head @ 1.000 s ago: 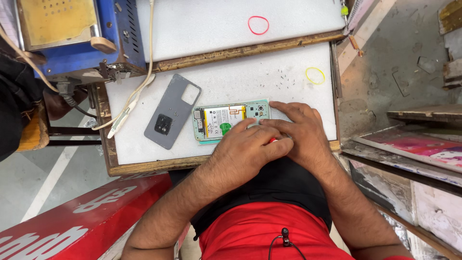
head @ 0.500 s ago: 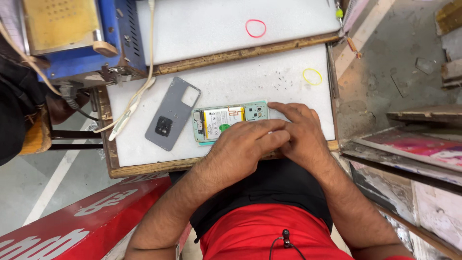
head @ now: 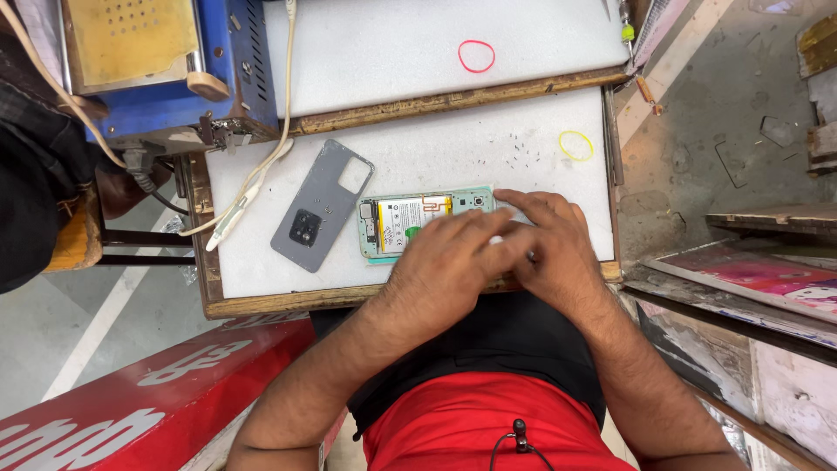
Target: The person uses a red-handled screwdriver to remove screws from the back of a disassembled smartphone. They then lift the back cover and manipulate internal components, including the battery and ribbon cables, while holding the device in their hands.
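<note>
An opened phone [head: 403, 223] with its battery and circuit board showing lies flat on the white work board [head: 453, 153]. My left hand [head: 449, 257] lies over the phone's right half, fingers stretched towards my other hand. My right hand [head: 554, 244] sits at the phone's right end, its forefinger on the upper corner. The two hands touch, and they hide that end of the phone. The grey back cover [head: 319, 206] lies apart, to the left of the phone.
Tiny screws [head: 523, 144] and a yellow rubber band [head: 575, 146] lie on the board; a red rubber band [head: 476, 56] lies on the rear board. A blue machine [head: 174, 78] and white cable [head: 253, 183] stand at the left. A red panel [head: 131, 401] is below.
My left hand's fingers have stretched a little further right over the phone's end. My right hand stays where it was.
</note>
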